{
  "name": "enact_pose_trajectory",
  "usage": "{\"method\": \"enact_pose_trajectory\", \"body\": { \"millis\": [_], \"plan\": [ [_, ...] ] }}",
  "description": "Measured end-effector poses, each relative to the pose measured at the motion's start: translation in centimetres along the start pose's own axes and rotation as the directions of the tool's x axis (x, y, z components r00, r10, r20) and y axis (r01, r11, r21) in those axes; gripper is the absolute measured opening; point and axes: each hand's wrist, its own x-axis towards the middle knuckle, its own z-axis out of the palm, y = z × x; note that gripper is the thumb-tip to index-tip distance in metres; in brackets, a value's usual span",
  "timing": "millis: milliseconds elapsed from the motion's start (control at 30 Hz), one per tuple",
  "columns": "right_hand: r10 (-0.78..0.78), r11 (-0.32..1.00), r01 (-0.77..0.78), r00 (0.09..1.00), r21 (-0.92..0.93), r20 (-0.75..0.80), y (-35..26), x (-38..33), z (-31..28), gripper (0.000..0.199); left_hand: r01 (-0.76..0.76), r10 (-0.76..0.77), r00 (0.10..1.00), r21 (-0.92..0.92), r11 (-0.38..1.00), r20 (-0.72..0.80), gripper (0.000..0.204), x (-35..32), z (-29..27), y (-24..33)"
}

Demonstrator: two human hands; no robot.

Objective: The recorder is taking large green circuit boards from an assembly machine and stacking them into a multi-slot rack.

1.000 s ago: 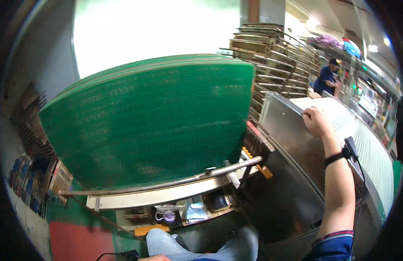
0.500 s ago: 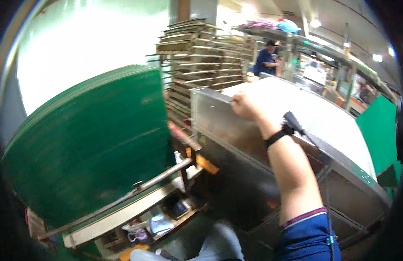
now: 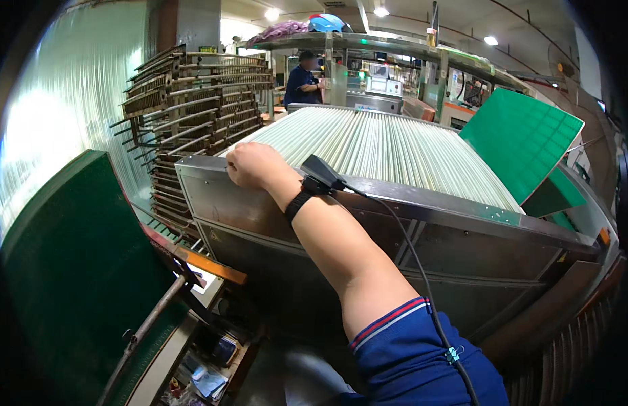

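Observation:
My right hand (image 3: 251,166), a black band and small device on its wrist, is at the near left end of a steel machine's top rim (image 3: 368,186). Its fingers are curled closed, and whatever they hold, if anything, is hidden. Just beyond the rim lies the machine's bed of pale, close-set rods (image 3: 388,145). A black cable (image 3: 412,254) runs from the wrist device down along the arm to a clip on the blue sleeve. My left hand is out of view.
Large dark green boards (image 3: 77,250) stand on a rack at left. Rusty metal racks (image 3: 192,115) are stacked behind. A bright green panel (image 3: 524,139) leans at the bed's right end. Another person (image 3: 301,81) stands beyond the machine. Below left, a shelf holds small items.
The view has swung to the right, so the boards and racks sit farther left and more of the machine shows. My right hand stays by the same rim, still closed.

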Motion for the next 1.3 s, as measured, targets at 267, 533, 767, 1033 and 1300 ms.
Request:
{"method": "enact_pose_trajectory", "body": {
  "millis": [267, 533, 767, 1033, 1300],
  "plan": [
    [0.006, 1.0, -0.006, 1.0, 0.001, 0.001, 0.1, 0.4, 0.3, 0.023, -0.031, 0.031, 0.999, 0.027, 0.999, 0.015, 0.033, -0.5, 0.0, -0.1],
    [0.01, 1.0, -0.01, 0.996, 0.007, 0.084, -0.5, 1.2, 0.3, 0.027, 0.059, -0.057, 0.998, -0.049, 0.997, 0.042, 0.03, -0.7, 0.8, -2.0],
    [-0.021, 1.0, 0.022, 0.997, -0.004, 0.072, 0.4, 1.0, 0.7, 0.027, 0.147, -0.149, 0.986, -0.031, 0.989, -0.076, 0.032, -4.7, 0.7, 11.2],
    [-0.069, 0.997, 0.068, 0.997, 0.031, 0.024, 0.2, 1.1, 0.7, 0.024, 0.114, -0.116, 0.993, -0.247, 0.962, 0.005, 0.037, -5.1, 1.1, 9.4],
    [-0.049, 0.994, 0.049, 0.999, 0.1, -0.004, -0.6, 0.5, 0.1, 0.022, 0.255, -0.254, 0.966, -0.251, 0.934, 0.038, 0.043, -5.0, 1.0, 10.1]
  ]
}}
